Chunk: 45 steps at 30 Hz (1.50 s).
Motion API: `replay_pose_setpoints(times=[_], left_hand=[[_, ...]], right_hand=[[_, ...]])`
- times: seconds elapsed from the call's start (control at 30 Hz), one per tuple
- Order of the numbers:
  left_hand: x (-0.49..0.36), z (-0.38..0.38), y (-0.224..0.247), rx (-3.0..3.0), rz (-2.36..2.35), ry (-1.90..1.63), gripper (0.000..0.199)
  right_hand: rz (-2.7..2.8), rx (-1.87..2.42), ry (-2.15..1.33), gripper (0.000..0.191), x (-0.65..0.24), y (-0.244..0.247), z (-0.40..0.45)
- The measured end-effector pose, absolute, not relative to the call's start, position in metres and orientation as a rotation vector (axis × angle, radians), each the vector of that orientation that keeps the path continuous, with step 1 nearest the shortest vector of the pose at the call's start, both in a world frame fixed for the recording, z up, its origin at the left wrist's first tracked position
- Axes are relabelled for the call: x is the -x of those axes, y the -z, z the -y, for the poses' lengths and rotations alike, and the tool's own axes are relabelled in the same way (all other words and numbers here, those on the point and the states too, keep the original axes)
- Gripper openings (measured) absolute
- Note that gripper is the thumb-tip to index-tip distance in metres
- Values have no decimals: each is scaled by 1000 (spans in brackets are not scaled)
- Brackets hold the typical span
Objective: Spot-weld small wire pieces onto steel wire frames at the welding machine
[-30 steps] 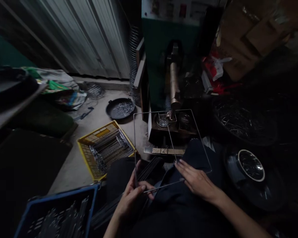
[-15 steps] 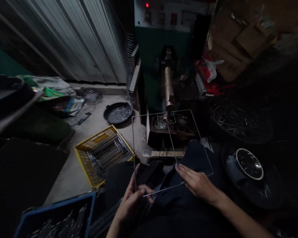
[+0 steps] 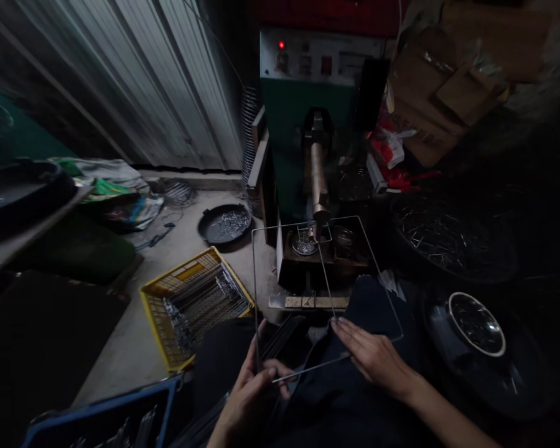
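Wire frame (image 3: 254, 274) spans the space above your lap, its near edge in your two hands and its far edge by the tip of the copper-coloured arm (image 3: 317, 177) on the green machine (image 3: 289, 112); from this view you cannot tell whether frame and tip touch. Your left hand (image 3: 257, 381) grasps the near left corner, thumb and fingers closed about the bend. Your right hand (image 3: 373, 351) has its fingertips on the near end of the centre rod (image 3: 326, 280) and lies over the near bar; its thumb is hidden, so how firmly it pinches cannot be told. A small wire loop (image 3: 330, 233) shows at the rod's far end, beside the dish (image 3: 304, 246) of metal bits. Expect the frame to feel light but fairly stiff, being thin metal, with some spring along its long sides and a tendency to twist if held at one point only. Smooth wire may roll or slip between fingertips, so the corner bend is a sound place for the left hand, since it resists turning. Take the rod close to the near bar and press lightly, as a hard squeeze could skew it. Fingers are best well away from the copper tip, which may be hot.
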<state>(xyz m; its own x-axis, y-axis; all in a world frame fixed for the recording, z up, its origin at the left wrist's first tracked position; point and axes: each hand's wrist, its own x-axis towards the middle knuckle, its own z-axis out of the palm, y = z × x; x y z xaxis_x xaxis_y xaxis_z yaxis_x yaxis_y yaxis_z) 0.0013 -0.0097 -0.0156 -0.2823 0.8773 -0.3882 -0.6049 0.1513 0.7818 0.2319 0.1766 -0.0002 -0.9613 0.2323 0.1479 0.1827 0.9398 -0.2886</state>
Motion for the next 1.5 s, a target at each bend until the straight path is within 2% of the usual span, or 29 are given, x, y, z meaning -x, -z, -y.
replay_pose_setpoints(times=[0.2, 1.0, 1.5], left_hand=[[-1, 10, 19, -359, -1146, -1493, 97], [8, 1, 19, -406, -1099, -1491, 97], [10, -1, 0, -502, -1122, -1476, 92]], right_hand=[[2942, 343, -399, 93, -230, 4, -175], [2927, 283, -433, 86, -227, -1, -182], [2937, 208, -495, 66, -230, -29, -192]])
